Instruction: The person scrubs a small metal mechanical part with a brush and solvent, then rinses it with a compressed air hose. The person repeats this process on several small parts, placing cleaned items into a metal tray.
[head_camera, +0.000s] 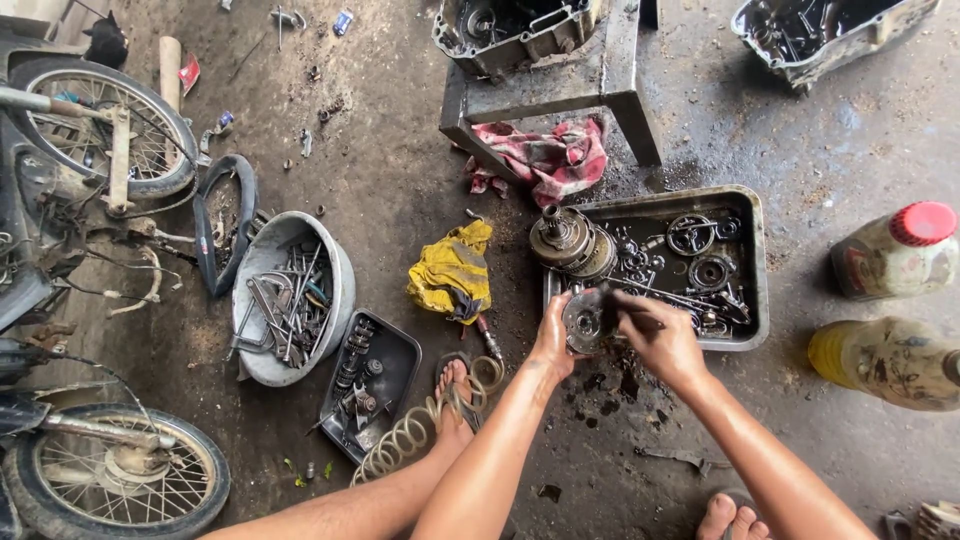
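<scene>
My left hand (553, 335) grips a round, greasy metal gear-like part (585, 320) from its left side, holding it over the near edge of a black metal tray (756, 262). My right hand (660, 338) is closed around a thin dark tool (630, 318) whose tip touches the round part. A larger round clutch-like assembly (565, 240) rests on the tray's far left corner. Gears, rings and small parts lie inside the tray.
A yellow rag (452, 268), a round basin of wrenches (290, 296), a small tray of sockets (368, 380) and a coiled hose (420, 430) lie to the left. Motorbike wheels (120, 480) stand far left. Two plastic bottles (895, 255) sit right. Engine casings (510, 30) and a red cloth (550, 155) lie ahead.
</scene>
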